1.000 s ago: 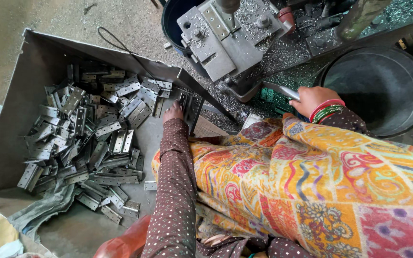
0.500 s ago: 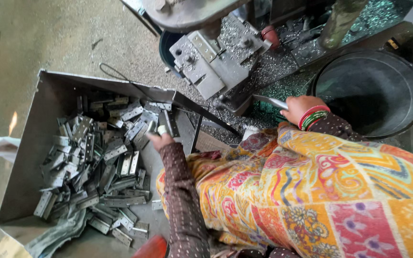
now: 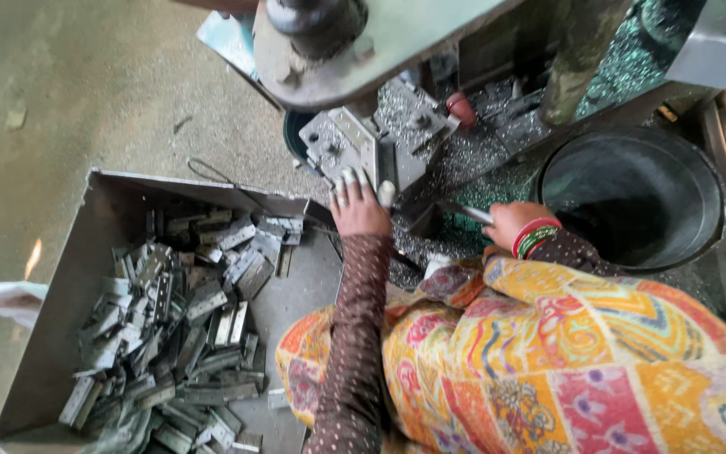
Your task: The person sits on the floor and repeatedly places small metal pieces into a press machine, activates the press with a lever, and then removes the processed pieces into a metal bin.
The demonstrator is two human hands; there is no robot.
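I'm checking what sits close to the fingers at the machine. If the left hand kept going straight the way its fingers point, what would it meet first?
The left hand points up-frame, fingertips already at the grey metal fixture block under the machine head. That block comes first; whether they touch is unclear.

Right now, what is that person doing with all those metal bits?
A person in a bright patterned wrap sits at a machine. Their left hand is up at the grey metal fixture under the machine's head, fingertips resting on it. Their right hand, with red and green bangles, holds a thin metal tool beside it. A big metal tray full of small flat metal pieces sits on the left, and a black bucket stands on the right. Shiny shavings lie around the machine.
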